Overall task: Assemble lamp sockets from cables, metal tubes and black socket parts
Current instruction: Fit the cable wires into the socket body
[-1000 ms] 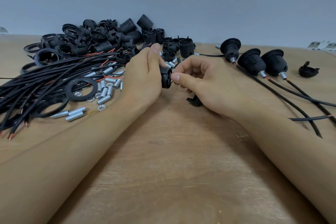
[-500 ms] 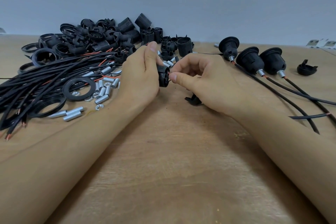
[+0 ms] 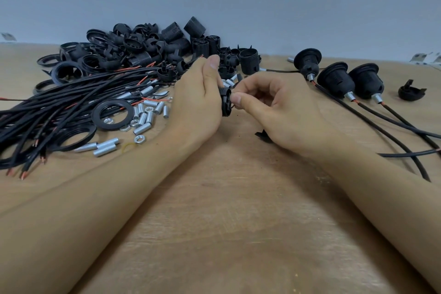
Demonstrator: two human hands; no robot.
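While the bundle of black cables point(image 3: 55, 112) lies far left of the black socket part point(image 3: 226, 102), the metal tubes point(image 3: 145, 117) and nuts sit between them on the wooden table point(image 3: 226, 222), with the heap of black parts point(image 3: 152, 48) behind. Just left of the socket part, the left hand point(image 3: 198, 105) curls round it, thumb up. Just right of it, the right hand point(image 3: 274, 110) pinches at its face with thumb and forefinger. Well right stand three assembled sockets point(image 3: 338, 81).
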